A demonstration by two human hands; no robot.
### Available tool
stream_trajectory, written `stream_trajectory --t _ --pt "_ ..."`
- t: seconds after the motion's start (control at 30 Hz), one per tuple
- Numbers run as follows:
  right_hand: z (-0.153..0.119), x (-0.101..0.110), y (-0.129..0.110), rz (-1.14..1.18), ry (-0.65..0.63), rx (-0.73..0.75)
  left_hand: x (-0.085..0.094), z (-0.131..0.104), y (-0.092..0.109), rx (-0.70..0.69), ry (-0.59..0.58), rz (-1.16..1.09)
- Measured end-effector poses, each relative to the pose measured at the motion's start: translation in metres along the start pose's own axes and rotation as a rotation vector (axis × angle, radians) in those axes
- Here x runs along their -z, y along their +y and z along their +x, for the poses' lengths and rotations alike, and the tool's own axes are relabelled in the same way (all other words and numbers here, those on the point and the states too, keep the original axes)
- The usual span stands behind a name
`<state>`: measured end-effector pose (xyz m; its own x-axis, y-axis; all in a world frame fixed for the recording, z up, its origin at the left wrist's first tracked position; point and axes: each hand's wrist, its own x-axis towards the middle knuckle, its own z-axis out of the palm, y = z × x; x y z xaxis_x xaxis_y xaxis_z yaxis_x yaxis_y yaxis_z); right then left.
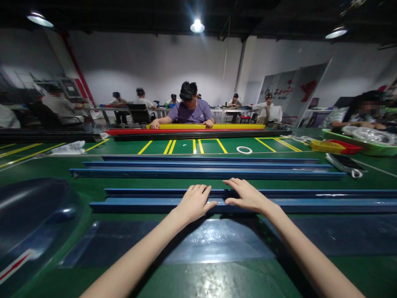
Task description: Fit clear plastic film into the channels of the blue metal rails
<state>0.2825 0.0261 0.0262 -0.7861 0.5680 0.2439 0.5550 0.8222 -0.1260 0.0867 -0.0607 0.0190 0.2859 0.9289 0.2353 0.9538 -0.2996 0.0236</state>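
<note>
A long blue plastic channel point(139, 204) lies across the green table in front of me. My left hand point(194, 203) lies over it near the middle, fingers toward the far edge and thumb held apart. Just to the right, my right hand point(246, 195) is spread above the same channel, thumb and fingers apart. Whether its fingertips touch the channel I cannot tell. Nearer to me, under my forearms, a flat clear plastic strip point(211, 242) is spread on the table.
Several more blue channels point(204, 173) lie beyond. A glossy dark plastic shape point(31, 207) stands at left. Farther back are a white ring point(244, 150), a yellow tray point(327, 146) and a green basin point(369, 145). A co-worker in purple point(190, 111) handles a yellow strip point(238, 126) opposite.
</note>
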Motion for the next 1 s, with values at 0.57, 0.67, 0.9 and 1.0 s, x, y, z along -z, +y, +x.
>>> stream_trajectory --t 0.57,0.67,0.9,1.0 --pt "-0.053 0.002 0.061 -0.031 0.111 -0.244 -0.027 0.036 0.029 -0.001 0.019 0.140" --pt "-0.053 0.000 0.064 -0.034 0.118 -0.231 -0.025 0.033 0.010 0.017 -0.002 0.158" --pt "-0.049 -0.005 0.072 -0.048 0.142 -0.197 -0.022 0.022 -0.051 0.039 -0.021 0.213" --pt "-0.044 -0.005 0.072 -0.056 0.121 -0.160 -0.020 0.015 -0.075 0.011 -0.010 0.237"
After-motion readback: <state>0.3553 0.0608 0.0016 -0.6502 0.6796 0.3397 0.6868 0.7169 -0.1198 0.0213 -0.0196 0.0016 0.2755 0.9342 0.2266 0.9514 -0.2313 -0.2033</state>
